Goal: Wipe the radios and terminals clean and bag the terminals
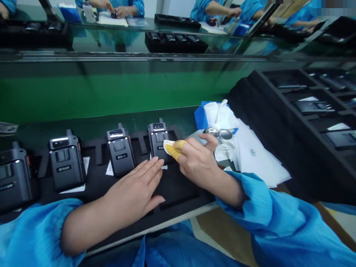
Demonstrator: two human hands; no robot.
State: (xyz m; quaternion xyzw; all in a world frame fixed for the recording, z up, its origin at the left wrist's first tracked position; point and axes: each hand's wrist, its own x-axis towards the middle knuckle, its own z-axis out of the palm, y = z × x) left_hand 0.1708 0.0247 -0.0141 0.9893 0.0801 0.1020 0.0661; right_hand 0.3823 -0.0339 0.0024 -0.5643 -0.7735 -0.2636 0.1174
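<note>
My right hand (196, 159), with yellow finger cots on its fingertips, pinches a folded white wipe (168, 145). The wipe presses on the back of a black two-way radio (158, 134) labelled "Riton", partly covering the label. My left hand (139, 185) lies flat with fingers stretched out, its fingertips at that radio's lower end; whether they touch it I cannot tell. To the left, more radios rest face down in the black foam tray (178, 185): one radio (120, 152) beside my left hand, another radio (66, 161), and a third radio (13, 178) cut by the frame edge.
Right of my right hand are a blue box (200, 115) of white wipes, a round metal tin (218, 133) with its lid up, and white sheets (258, 155). A black compartment tray (280, 100) holding devices stands far right. Co-workers in blue sleeves (136, 8) work beyond the green panel (111, 89).
</note>
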